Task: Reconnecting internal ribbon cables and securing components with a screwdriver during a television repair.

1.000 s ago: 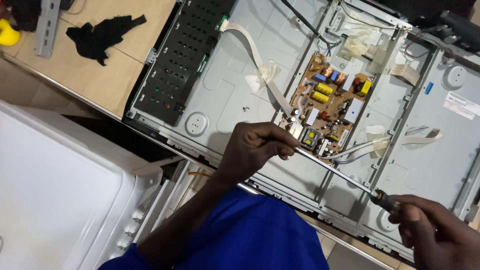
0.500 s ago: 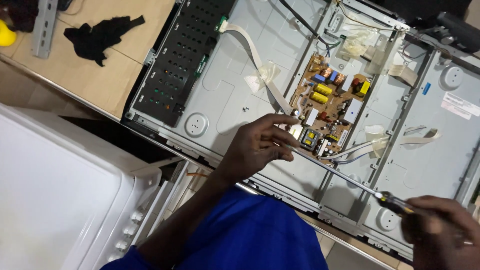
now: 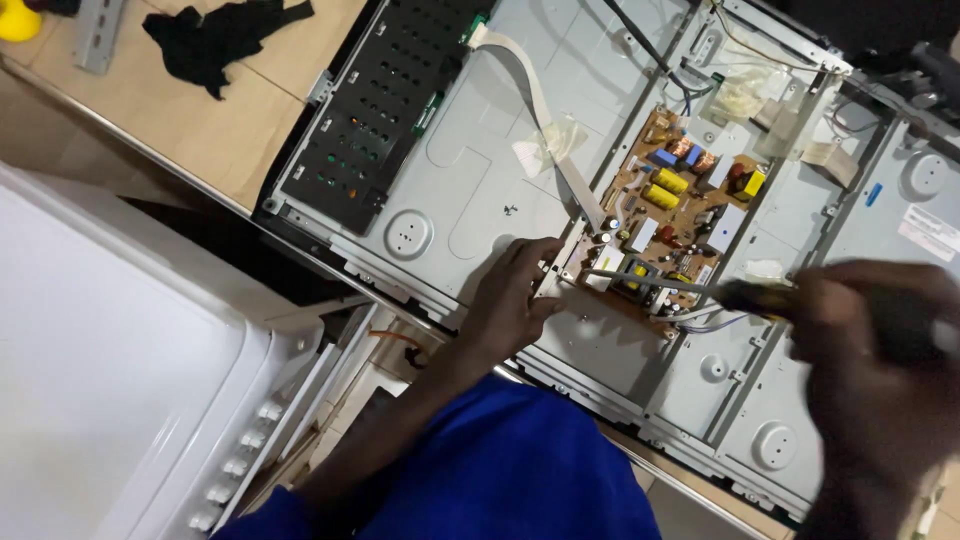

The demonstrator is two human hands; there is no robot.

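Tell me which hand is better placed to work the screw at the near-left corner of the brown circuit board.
Probably the right hand: it grips the screwdriver, whose tip already points at that corner of the brown circuit board. The left hand rests empty on the metal chassis beside the corner.

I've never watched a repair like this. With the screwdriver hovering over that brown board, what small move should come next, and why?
Probably lower the screwdriver tip onto the near left corner of the brown circuit board. The right hand holds the tool level with its tip just above that corner, while the left hand rests on the metal panel beside it.
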